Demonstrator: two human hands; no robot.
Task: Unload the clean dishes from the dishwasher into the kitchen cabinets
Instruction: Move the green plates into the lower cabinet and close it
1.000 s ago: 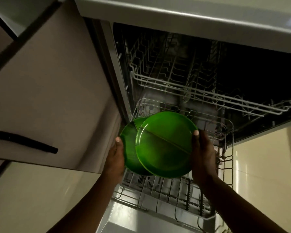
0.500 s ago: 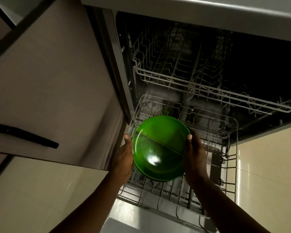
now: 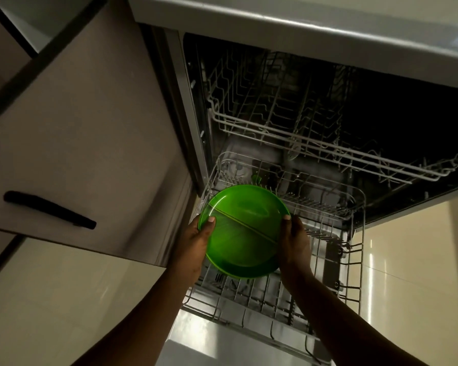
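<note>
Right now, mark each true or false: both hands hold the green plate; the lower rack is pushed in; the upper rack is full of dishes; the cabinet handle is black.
1. Both hands hold the green plate. True: left hand and right hand hold opposite edges.
2. The lower rack is pushed in. False: it is pulled out.
3. The upper rack is full of dishes. False: no dishes show.
4. The cabinet handle is black. True.
</note>
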